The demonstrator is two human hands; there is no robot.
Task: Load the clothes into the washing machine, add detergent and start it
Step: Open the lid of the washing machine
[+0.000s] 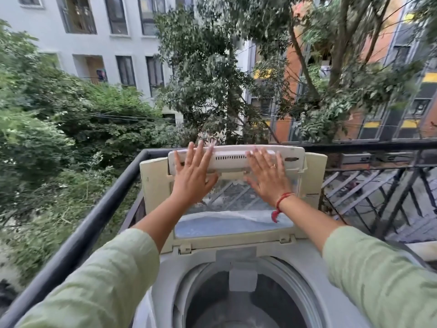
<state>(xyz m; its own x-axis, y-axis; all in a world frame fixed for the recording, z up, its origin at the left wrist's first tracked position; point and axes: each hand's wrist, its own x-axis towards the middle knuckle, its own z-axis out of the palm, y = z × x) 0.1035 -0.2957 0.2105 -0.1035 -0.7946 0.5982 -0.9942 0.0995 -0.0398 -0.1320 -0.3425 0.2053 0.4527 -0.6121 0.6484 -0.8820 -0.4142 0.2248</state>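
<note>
Washing machine (170,280) stands at six o'clock of the view, on a balcony beside a dark railing (78,235). Its drum (248,311) is uncovered and dark inside; whether clothes lie in it cannot be told. The folding lid (234,159) stands raised at twelve o'clock from the drum. The left hand (194,176) at eleven o'clock and the right hand (267,178) at one o'clock both press flat on the lid, fingers straight and spread, gripping nothing. A red thread (283,200) circles the right wrist.
</note>
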